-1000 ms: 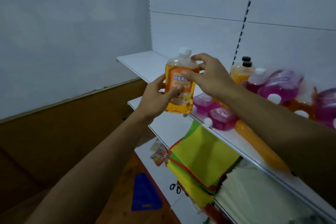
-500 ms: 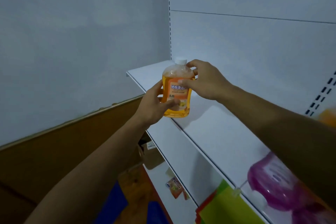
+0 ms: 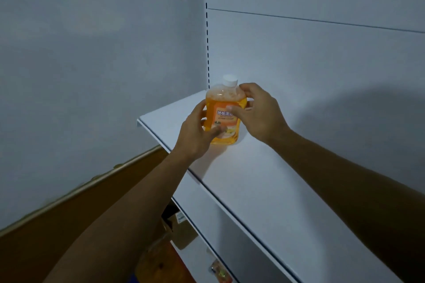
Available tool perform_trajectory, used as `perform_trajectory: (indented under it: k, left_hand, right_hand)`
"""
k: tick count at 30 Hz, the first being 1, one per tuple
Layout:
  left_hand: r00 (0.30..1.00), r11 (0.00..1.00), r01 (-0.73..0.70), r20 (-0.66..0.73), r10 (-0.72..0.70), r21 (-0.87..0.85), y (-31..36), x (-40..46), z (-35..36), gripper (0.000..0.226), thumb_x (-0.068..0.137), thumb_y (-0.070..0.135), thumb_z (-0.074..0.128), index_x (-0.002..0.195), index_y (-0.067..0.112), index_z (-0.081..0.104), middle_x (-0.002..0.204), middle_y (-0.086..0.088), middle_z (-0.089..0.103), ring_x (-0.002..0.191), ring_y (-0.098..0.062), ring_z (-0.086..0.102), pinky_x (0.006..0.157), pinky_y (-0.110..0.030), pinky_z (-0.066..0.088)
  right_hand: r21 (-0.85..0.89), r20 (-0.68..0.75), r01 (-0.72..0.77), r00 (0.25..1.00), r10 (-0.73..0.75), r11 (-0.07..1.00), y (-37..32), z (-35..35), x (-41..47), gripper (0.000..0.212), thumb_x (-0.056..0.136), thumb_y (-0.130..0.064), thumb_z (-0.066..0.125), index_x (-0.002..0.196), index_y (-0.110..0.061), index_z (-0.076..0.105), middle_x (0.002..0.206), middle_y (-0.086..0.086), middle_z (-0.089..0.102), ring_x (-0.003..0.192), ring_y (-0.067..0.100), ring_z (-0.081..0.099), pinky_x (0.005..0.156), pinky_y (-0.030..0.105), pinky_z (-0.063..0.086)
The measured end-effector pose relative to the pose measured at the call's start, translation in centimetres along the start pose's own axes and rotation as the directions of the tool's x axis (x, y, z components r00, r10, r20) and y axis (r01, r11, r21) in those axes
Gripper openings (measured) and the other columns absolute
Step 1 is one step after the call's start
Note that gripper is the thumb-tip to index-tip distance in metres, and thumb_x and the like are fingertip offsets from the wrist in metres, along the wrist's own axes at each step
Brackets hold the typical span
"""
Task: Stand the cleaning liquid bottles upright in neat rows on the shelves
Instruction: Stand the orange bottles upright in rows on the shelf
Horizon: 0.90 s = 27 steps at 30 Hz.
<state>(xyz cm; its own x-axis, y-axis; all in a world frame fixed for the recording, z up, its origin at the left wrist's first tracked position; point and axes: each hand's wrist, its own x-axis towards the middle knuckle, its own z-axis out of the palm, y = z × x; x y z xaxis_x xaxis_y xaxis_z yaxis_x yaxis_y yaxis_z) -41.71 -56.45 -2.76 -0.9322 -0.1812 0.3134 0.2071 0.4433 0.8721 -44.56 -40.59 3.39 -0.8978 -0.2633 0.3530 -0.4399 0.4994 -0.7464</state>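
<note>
White top shelf [image 3: 264, 179] now bears the upright orange bottle [image 3: 224, 115], lowered since; left hand [image 3: 195, 135] at nine o'clock and right hand [image 3: 259, 112] at three still grip it.

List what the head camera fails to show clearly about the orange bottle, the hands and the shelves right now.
- Orange bottle: the label's right end is covered by the right hand, its lower left by the left hand.
- Bottle's base: whether it rests on the top shelf cannot be told; the left hand's thumb hides part of it.
- Lower shelf: mostly hidden under the top shelf and the left forearm.
- Items below: dark, too small to identify.
</note>
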Motion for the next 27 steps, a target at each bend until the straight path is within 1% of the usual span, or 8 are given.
perform_trajectory:
  k: [4,6,8,13,16,19,22,27]
  left_hand:
    - [0.996,0.997,0.072,0.047,-0.070,-0.042,-2.7,5.5,-1.0,0.061,0.082,0.029,0.075,0.132,0.020,0.041,0.130,0.002,0.057,0.115,-0.019,0.058,0.094,-0.037,0.053]
    - [0.996,0.998,0.057,0.078,-0.054,-0.032,-3.7,7.9,-1.1,0.057,0.083,0.028,0.075,0.129,0.021,0.042,0.131,0.001,0.057,0.116,-0.020,0.058,0.095,-0.039,0.052]
    - [0.994,0.998,0.045,0.097,-0.041,-0.039,-4.5,10.0,-0.9,0.055,0.083,0.026,0.075,0.128,0.021,0.043,0.130,0.002,0.057,0.115,-0.019,0.058,0.095,-0.038,0.052]
    - [0.985,0.997,0.038,0.172,-0.025,-0.069,-6.3,13.8,0.9,0.056,0.083,0.025,0.075,0.128,0.020,0.043,0.128,0.002,0.057,0.115,-0.020,0.058,0.096,-0.044,0.052]
    - [0.982,0.997,0.028,0.188,-0.013,-0.077,-6.7,15.1,2.3,0.055,0.083,0.023,0.076,0.127,0.017,0.043,0.125,0.001,0.058,0.113,-0.021,0.059,0.094,-0.044,0.054]
    - [0.980,0.996,0.013,0.199,0.005,-0.088,-6.7,16.0,3.6,0.053,0.085,0.022,0.073,0.128,0.014,0.043,0.122,0.003,0.057,0.111,-0.020,0.060,0.092,-0.039,0.054]
    - [0.977,0.998,0.022,0.212,-0.009,-0.063,-6.7,16.5,4.3,0.054,0.087,0.024,0.072,0.131,0.016,0.042,0.120,0.007,0.055,0.112,-0.018,0.058,0.092,-0.033,0.052]
    - [0.976,1.000,0.021,0.219,-0.016,-0.021,-6.7,16.7,4.6,0.055,0.088,0.026,0.071,0.132,0.016,0.041,0.124,0.003,0.057,0.111,-0.018,0.058,0.090,-0.032,0.050]
  right_hand:
    - [0.014,-0.110,-0.025,0.994,0.026,1.000,0.7,3.1,4.3,0.055,0.083,-0.029,0.074,0.130,-0.016,0.048,0.124,0.004,0.062,0.103,0.017,0.060,0.083,0.023,0.049]
    - [0.005,-0.151,-0.035,0.988,0.035,0.999,1.3,4.0,6.2,0.054,0.083,-0.029,0.075,0.127,-0.016,0.048,0.122,0.004,0.062,0.099,0.015,0.059,0.075,0.014,0.047]
    - [-0.005,-0.168,-0.056,0.984,0.054,0.998,2.0,4.7,7.9,0.052,0.083,-0.028,0.074,0.126,-0.016,0.049,0.120,0.003,0.062,0.098,0.014,0.059,0.073,0.012,0.046]
    - [-0.051,-0.219,-0.083,0.973,0.070,0.995,4.1,5.2,10.6,0.048,0.081,-0.025,0.075,0.122,-0.016,0.050,0.112,-0.001,0.062,0.098,0.015,0.060,0.084,0.027,0.052]
    - [-0.092,-0.236,-0.096,0.969,0.072,0.991,5.3,4.9,11.4,0.046,0.081,-0.025,0.075,0.119,-0.017,0.052,0.107,-0.003,0.062,0.096,0.015,0.061,0.084,0.031,0.053]
    - [-0.162,-0.274,-0.091,0.961,0.044,0.983,6.2,4.5,12.2,0.046,0.080,-0.027,0.074,0.120,-0.015,0.055,0.114,0.002,0.061,0.101,0.018,0.059,0.089,0.035,0.051]
    - [-0.272,-0.289,-0.149,0.955,0.067,0.951,6.5,4.0,12.7,0.052,0.082,-0.031,0.073,0.127,-0.016,0.055,0.125,0.006,0.051,0.110,0.018,0.054,0.092,0.029,0.045]
    - [-0.358,-0.214,-0.161,0.973,0.088,0.920,6.3,3.5,12.7,0.057,0.089,-0.029,0.064,0.141,-0.016,0.043,0.129,0.010,0.044,0.113,0.024,0.053,0.097,0.035,0.046]
